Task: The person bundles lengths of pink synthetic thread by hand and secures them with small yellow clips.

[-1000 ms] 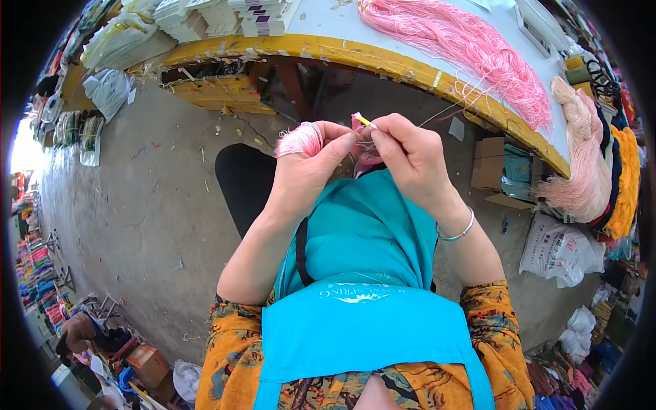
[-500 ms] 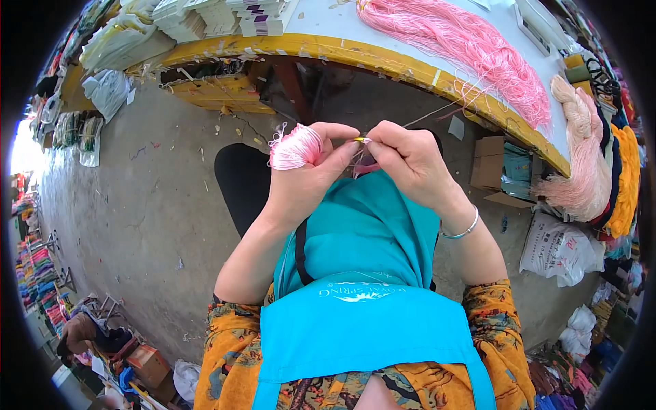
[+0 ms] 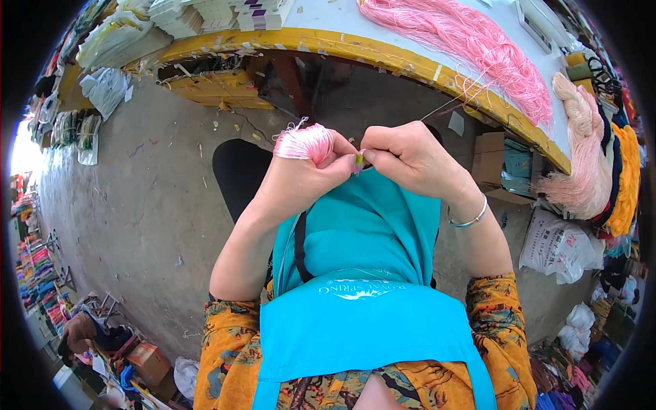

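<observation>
A bundle of pink thread [image 3: 301, 145] lies across the back of my left hand [image 3: 307, 179], wrapped around its fingers, with loose loops sticking up at its far end. Thumb and forefinger of that hand pinch a small yellow-green piece [image 3: 359, 158]. My right hand [image 3: 413, 158] is closed in a pinch right beside that piece, fingertips almost touching the left ones. What lies between the right fingertips is too small to make out. A thin strand [image 3: 441, 108] runs from behind the right hand up to the table edge.
Ahead stands a white table with a yellow edge [image 3: 328, 42], bearing a long pink skein [image 3: 471, 48] and paper stacks [image 3: 263, 15]. Pale pink and orange skeins [image 3: 623, 181] hang at the right. Below them are an open cardboard box [image 3: 488, 164] and a white sack [image 3: 557, 242].
The left wrist has turned a little and the thread bundle has shifted slightly right. The yellow-green piece has tipped from lying sideways to upright. My right hand has moved slightly.
</observation>
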The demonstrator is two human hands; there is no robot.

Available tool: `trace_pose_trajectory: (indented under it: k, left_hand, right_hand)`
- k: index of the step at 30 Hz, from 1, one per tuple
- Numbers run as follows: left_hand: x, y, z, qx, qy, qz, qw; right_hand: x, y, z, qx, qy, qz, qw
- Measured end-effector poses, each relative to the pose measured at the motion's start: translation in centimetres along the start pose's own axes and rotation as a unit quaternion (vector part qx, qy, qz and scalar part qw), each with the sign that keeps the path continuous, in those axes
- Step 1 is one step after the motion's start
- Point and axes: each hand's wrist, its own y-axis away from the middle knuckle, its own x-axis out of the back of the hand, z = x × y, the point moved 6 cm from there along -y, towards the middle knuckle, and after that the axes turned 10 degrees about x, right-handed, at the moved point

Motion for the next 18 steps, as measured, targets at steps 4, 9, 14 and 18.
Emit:
trace_pose_trajectory:
  k: [4, 9, 14, 18]
  left_hand:
    - [-0.2, -0.5, -0.8, -0.002, 0.12, -0.046, 0.992]
    - [0.2, -0.7, -1.3, 0.019, 0.234, 0.062, 0.97]
    - [-0.5, -0.6, -1.7, 0.027, 0.322, 0.067, 0.944]
    - [-0.4, -0.5, -2.1, 0.013, 0.302, 0.108, 0.947]
  right_hand:
    - [-0.3, 0.2, 0.7, -0.028, -0.082, -0.012, 0.996]
    - [1.5, 0.8, 0.2, 0.049, 0.13, 0.254, 0.957]
    - [-2.7, 0.3, -0.1, 0.044, 0.114, 0.275, 0.954]
    - [-3.5, 1.2, 1.0, -0.009, 0.037, 0.349, 0.936]
